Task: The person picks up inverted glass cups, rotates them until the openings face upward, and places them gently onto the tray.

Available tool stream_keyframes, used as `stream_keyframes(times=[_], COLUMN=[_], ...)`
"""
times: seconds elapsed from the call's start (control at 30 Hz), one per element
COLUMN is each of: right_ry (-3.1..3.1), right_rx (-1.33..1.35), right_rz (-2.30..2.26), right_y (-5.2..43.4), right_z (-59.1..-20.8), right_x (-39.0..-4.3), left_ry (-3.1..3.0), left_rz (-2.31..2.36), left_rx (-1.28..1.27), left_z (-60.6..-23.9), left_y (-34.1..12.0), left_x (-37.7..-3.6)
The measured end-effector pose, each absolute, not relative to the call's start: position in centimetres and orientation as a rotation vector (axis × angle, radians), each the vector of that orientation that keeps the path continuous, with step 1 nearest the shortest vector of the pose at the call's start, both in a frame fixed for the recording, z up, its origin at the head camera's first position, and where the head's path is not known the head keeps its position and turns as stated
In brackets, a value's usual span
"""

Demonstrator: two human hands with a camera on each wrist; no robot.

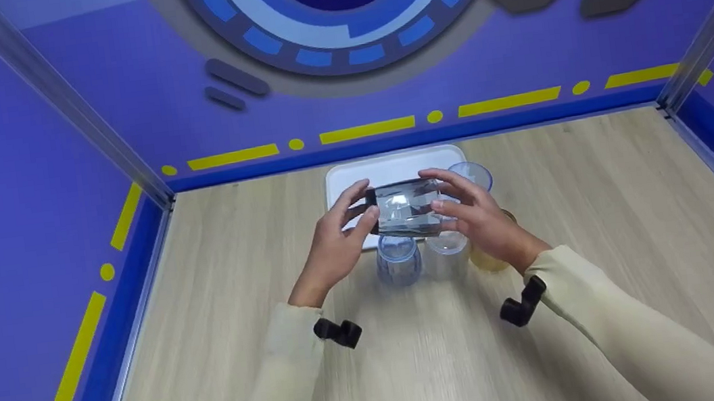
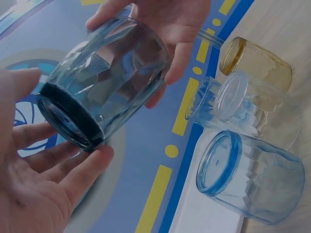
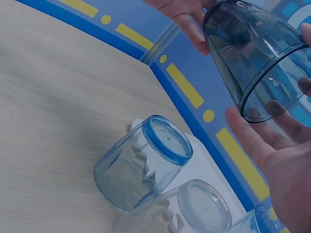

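Observation:
A smoky grey faceted drinking glass (image 1: 404, 209) lies sideways in the air between both hands, above the table. My left hand (image 1: 335, 244) holds its thick dark base (image 2: 70, 116) between thumb and fingers. At the other end, my right hand (image 1: 486, 222) grips the glass around its open rim (image 3: 274, 82). Below stand a blue glass (image 1: 399, 263), a clear glass (image 1: 448, 250) and an amber glass (image 1: 488, 260), all upside down with bases up. The right hand partly covers the amber one in the head view. Another bluish glass (image 1: 473, 176) stands behind the right hand.
A white tray (image 1: 344, 176) lies at the back of the wooden table (image 1: 239, 296), partly hidden by the held glass and hands. Printed blue-purple panels (image 1: 292, 113) enclose the table at the back and both sides.

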State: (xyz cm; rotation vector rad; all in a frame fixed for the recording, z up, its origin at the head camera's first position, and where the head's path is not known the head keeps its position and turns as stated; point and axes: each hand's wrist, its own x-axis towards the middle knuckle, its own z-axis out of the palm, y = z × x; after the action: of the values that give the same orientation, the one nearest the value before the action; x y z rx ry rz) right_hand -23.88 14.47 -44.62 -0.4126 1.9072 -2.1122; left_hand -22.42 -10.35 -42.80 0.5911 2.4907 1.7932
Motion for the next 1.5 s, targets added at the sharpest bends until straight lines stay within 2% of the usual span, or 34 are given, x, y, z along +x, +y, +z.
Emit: stream_keyframes(times=[0.4,0.97,1.5], right_ry=[1.893,1.893,1.88], right_rx=[-0.397,-0.412,-0.396], right_rz=[-2.153,-2.21,-2.26], right_y=[15.2,16.1,16.8], right_z=[-44.2,-43.8,-43.5], right_x=[-24.0,-24.2,-24.3], left_ry=[2.583,2.825,2.901], left_rz=[1.734,1.369,1.128], left_rx=[0.539,0.585,0.511], left_z=[-43.2,-44.3,-45.2], left_y=[-10.4,-10.1,-9.3], left_x=[-22.7,-22.9,-22.9])
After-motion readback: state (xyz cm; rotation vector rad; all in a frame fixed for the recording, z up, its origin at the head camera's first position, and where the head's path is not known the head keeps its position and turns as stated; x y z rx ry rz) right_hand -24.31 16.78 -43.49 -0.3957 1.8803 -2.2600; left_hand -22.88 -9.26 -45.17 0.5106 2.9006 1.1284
